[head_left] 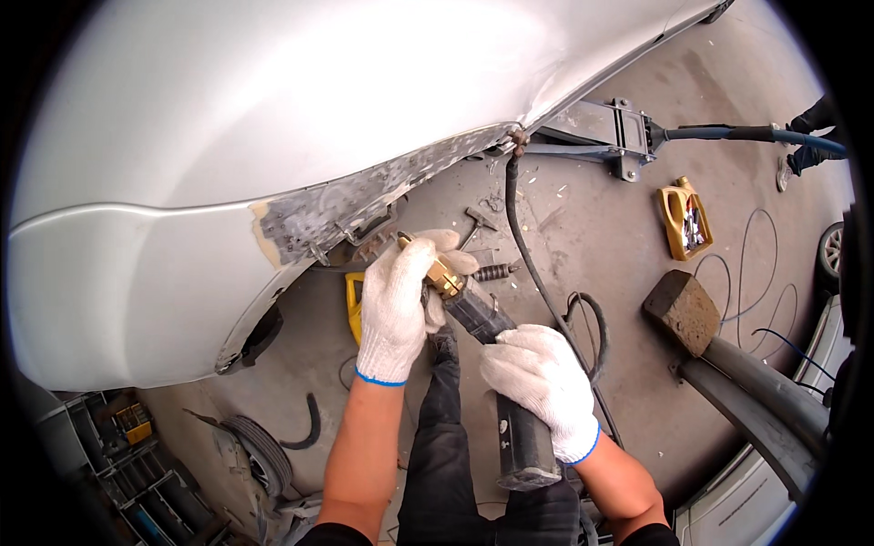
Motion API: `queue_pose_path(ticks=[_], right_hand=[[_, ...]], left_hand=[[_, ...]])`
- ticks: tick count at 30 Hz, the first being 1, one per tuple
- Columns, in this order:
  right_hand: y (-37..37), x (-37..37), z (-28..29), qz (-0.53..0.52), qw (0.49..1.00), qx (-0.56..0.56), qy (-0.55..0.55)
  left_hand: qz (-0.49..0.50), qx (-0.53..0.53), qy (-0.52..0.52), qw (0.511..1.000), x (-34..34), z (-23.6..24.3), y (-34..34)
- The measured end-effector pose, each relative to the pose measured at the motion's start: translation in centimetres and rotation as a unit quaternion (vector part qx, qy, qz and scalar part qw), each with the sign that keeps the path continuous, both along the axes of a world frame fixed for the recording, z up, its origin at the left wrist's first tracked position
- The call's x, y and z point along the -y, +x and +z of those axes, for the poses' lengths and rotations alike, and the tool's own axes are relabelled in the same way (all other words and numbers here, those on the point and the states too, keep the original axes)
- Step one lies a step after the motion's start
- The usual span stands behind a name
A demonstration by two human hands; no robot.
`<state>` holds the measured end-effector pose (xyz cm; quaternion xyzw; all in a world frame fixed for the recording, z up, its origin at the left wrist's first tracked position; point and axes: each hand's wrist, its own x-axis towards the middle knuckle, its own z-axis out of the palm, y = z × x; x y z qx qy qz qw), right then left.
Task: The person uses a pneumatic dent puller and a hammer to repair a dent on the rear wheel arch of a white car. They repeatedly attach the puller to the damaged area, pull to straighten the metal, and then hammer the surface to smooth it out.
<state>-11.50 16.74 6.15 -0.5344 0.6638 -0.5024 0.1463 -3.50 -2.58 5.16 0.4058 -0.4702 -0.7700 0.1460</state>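
Both my hands wear white knit gloves. My right hand (542,382) grips the black handle of a dent-pulling tool (510,428). My left hand (401,305) holds the tool's brass front end (443,275), close under the lower edge of a silver car body panel (273,136). That edge carries a strip sanded to bare metal (364,196) with small weld marks and masking tape at its left end. The brass tip points up toward the sanded strip.
A black cable (528,255) hangs from a clamp on the panel edge and runs over the concrete floor. A floor jack (610,132), a yellow oil can (685,217), a wooden block (683,309), small tools, and a parts rack (127,455) surround me. Another person's feet (806,136) stand at the right.
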Motion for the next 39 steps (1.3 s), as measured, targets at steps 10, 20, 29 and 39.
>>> queue_pose_path(ticks=[10, 20, 29, 39], right_hand=[[-0.2, 2.9, 0.0, 0.009, 1.0, -0.011, -0.024], [0.1, 3.3, 0.0, 0.013, 1.0, 0.002, -0.023], [0.4, 3.1, -0.2, 0.017, 1.0, 0.011, -0.004], [-0.1, 3.3, -1.2, 0.029, 0.999, 0.012, -0.041]], left_hand=[[0.055, -0.067, -0.121, 0.989, 1.8, -0.5, -0.9], [0.068, -0.069, -0.121, 0.988, 2.1, -0.3, -0.8], [0.039, -0.071, -0.126, 0.989, 2.1, -0.2, -0.5], [0.076, -0.115, -0.171, 0.976, 2.1, -1.3, -1.3]])
